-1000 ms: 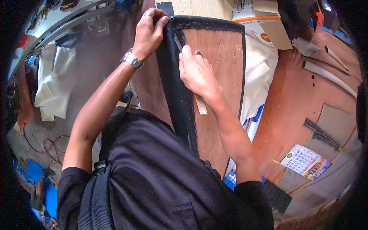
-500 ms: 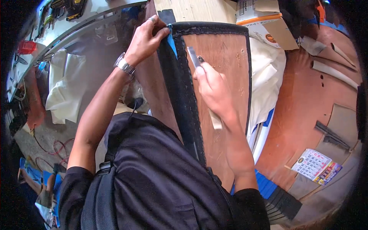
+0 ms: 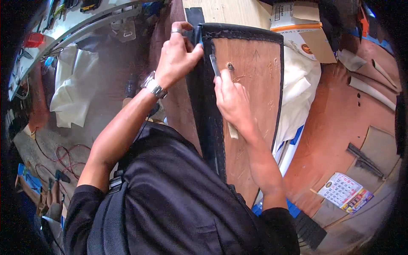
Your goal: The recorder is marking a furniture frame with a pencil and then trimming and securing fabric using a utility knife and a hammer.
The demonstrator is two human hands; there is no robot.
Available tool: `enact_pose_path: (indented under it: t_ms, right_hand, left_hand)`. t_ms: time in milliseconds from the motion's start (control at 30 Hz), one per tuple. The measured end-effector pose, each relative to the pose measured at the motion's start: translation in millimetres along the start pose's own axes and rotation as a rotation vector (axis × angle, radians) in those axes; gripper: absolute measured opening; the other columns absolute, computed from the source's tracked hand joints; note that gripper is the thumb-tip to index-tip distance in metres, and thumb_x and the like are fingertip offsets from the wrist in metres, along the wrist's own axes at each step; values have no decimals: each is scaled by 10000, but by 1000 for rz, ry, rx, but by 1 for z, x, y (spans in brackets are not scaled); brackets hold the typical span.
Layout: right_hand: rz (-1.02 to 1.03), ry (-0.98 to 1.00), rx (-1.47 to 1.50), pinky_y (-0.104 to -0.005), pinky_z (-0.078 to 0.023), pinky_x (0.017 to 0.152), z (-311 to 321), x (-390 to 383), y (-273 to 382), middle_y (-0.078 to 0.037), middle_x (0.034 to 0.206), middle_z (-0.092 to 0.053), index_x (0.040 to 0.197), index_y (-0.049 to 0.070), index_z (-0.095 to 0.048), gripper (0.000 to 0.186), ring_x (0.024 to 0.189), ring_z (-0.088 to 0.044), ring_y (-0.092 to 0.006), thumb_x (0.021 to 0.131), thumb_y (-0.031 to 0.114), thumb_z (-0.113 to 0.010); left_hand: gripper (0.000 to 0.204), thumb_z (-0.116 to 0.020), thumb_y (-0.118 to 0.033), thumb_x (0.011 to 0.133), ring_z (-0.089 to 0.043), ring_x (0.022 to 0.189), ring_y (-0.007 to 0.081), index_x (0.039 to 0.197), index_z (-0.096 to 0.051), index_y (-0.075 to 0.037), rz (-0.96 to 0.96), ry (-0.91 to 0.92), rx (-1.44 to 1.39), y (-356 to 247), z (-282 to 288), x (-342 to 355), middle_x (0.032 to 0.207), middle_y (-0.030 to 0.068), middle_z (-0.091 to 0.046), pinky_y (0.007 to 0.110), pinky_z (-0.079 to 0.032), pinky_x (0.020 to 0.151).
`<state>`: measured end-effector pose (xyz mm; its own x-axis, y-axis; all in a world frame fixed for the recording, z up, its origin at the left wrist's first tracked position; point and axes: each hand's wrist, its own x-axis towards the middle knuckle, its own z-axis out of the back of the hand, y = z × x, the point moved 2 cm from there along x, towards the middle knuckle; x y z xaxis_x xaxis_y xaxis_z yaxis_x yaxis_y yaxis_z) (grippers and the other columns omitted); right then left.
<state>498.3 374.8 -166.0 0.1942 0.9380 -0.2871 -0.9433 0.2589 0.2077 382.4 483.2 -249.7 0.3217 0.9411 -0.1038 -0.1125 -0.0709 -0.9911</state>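
Observation:
A wooden panel [image 3: 250,93] lies in front of me, its border wrapped in black covering [image 3: 208,110] fixed along the edge. At the panel's far left corner my left hand [image 3: 176,57] is closed, thumb and fingers pinching the black covering. A bit of blue material [image 3: 201,39] shows beside the thumb; most of it is hidden. My right hand [image 3: 233,100] is wrapped round a flat metal-bladed hand tool [image 3: 214,66] with a pale wooden handle that sticks out below the fist. Its blade tip is by the panel's left inner edge, close to the black covering.
Beyond the panel is a pale wooden board [image 3: 229,12], with an open cardboard box [image 3: 304,38] to its right. White cloth [image 3: 297,85] bunches along the panel's right side. A calendar [image 3: 346,192] and dark strips [image 3: 365,161] lie further right. At left are white material [image 3: 74,87] and a red hose [image 3: 66,159].
The blade has turned and come nearer the panel's left border. My left hand has shifted slightly down against the corner, covering most of the blue material. The whole view has shifted a little.

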Motion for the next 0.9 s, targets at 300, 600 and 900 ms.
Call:
enact_pose_path:
  t_ms: [300,600,900]
  right_hand:
    - [33,57,-186,-526,-483,520,-4,-11,10,-210,605,-604,942,48,-445,135,596,-615,-410,945,181,-422]
    - [34,103,-212,-551,-464,580,-11,-9,11,-269,626,-584,948,18,-410,175,638,-599,-458,952,194,-413]
    - [42,151,-163,-557,-495,623,-8,-27,6,-290,672,-597,942,-29,-421,142,682,-612,-460,872,91,-451]
  left_hand:
    - [552,-559,-40,878,-495,533,63,1311,-220,-86,113,274,-664,23,-8,-15,663,-2,-523,194,-417,487]
    - [545,-577,-65,884,-483,552,64,1321,-252,-76,49,257,-660,29,-10,-14,672,2,-517,199,-400,495]
    - [560,-607,-84,858,-430,546,58,1325,-297,-78,96,173,-977,51,-21,-19,680,-24,-462,189,-354,477]
